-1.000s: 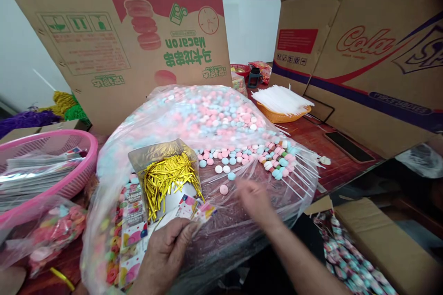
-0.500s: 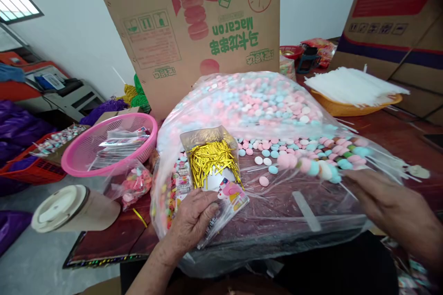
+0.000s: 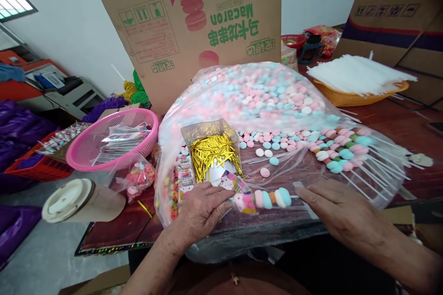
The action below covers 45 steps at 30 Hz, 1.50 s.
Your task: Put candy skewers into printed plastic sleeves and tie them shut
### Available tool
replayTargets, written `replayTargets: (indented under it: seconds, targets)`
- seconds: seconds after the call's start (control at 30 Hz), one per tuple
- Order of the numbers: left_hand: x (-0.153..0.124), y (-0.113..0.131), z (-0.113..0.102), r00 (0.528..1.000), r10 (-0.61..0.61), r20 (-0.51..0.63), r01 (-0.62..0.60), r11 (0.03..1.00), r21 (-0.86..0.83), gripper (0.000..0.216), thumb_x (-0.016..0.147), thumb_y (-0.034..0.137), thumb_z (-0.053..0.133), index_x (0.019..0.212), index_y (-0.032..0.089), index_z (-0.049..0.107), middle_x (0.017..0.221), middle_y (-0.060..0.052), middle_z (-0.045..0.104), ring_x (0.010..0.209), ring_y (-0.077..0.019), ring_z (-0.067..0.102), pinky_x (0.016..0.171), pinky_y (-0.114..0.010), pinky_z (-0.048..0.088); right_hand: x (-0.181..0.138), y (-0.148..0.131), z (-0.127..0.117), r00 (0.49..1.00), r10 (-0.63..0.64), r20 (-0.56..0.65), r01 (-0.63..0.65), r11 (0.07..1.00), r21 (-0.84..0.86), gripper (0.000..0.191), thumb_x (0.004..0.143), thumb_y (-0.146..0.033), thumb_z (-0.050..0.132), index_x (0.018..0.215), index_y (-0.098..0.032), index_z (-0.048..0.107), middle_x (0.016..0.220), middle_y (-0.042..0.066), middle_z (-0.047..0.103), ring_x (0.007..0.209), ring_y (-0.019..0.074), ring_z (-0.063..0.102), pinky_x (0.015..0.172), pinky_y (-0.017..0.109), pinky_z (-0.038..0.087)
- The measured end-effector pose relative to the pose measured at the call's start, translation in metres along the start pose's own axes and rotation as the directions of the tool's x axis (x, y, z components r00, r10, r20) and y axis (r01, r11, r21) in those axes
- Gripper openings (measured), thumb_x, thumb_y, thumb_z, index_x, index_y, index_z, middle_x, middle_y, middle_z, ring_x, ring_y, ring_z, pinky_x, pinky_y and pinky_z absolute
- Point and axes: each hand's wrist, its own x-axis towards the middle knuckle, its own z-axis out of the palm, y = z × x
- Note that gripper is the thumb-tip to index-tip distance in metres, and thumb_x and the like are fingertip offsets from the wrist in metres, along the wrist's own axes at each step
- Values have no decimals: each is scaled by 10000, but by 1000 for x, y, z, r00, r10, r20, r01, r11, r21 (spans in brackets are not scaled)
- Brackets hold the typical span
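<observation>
Now brings the skewer (image 3: 270, 199) up to the left hand (image 3: 204, 209), carried leftward from beside the heap (image 3: 341, 147) since half a second ago. Also moves the right hand (image 3: 341, 205) inward, to the skewer's bare end.

Pinches the wrapper (image 3: 244, 202) tightly between left thumb and fingers, with its mouth towards the right hand. Closes the right fingers, straight and together, on the stick (image 3: 295, 197) with the thumb out of sight; cannot tell how firmly.

Lays the skewer level between the two grips. Shows rounded, smooth discs threaded face to face on thin white: outward from the left grip, pink, pale blue, orange-brown, white, then pale blue again. Meets the wrapper's mouth at the pink end, amid clear film and pink, yellow and white print; cannot tell how much sits inside.

Leaves loose candies (image 3: 265, 172) just beyond the skewer, gold ties (image 3: 218, 151) just beyond the left grip, and the heap of like skewers beyond the right. Has a lidded cup (image 3: 105, 199) standing left of the left grip.
</observation>
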Motion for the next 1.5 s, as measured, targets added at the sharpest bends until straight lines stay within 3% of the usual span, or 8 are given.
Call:
replayTargets:
  seconds: [0.43,0.6,0.7,0.8,1.0,1.13,1.3,1.5]
  targets:
    - [42,29,28,977,5,211,-4,1000,-8,431,605,598,662,820,224,655,570,-25,611,527,-217,586,494,-244,357,11,-30,17,965,11,262,-64,979,195,293,768,-27,389,869,-167,626,653,42,608,564,161,554,522,267,400]
    - [46,43,14,994,-107,-32,89,935,-342,623,504,468,787,1053,237,603,719,-35,656,723,-255,622,649,-290,436,13,-46,42,919,156,363,-301,872,387,197,859,-173,405,812,-167,597,686,55,610,610,173,578,525,262,403]
    - [27,39,9,751,-502,-429,189,786,-588,301,654,419,702,838,202,605,737,-19,636,755,-190,602,737,-293,445,14,-53,50,865,341,367,-494,700,516,269,905,-214,339,791,-186,580,677,36,601,621,158,569,554,255,409]
    - [9,28,20,485,-847,-219,202,352,-914,356,630,459,711,763,177,539,560,47,548,515,-114,538,570,-251,453,22,-64,53,796,435,421,-603,522,603,295,912,-286,352,723,-195,559,596,-1,552,555,136,516,515,234,381]
    - [22,15,18,516,-827,221,-100,-314,-944,323,659,339,729,873,169,557,598,33,594,511,-112,581,610,-290,515,39,-98,59,763,343,548,-645,352,678,330,908,-340,348,675,-186,523,557,-29,487,522,113,455,492,210,353]
    - [33,13,7,442,-876,196,-232,-323,-918,197,706,284,691,698,162,536,445,74,493,381,-68,472,496,-217,470,38,-112,66,784,373,496,-620,431,656,355,921,-329,302,665,-190,506,533,-20,498,487,117,457,475,217,347]
    - [32,34,43,555,-808,197,-141,-325,-935,374,664,455,697,567,179,465,384,83,439,341,-62,401,526,-240,473,46,-124,84,809,437,394,-577,456,678,337,911,-334,306,737,-192,558,631,37,592,574,170,556,531,259,423]
    - [-1,64,47,712,-695,103,223,84,-971,248,719,409,656,824,185,642,713,-18,646,680,-139,591,654,-238,465,49,-108,88,767,499,403,-598,328,731,326,893,-373,357,665,-205,518,564,-7,530,516,140,494,490,232,419]
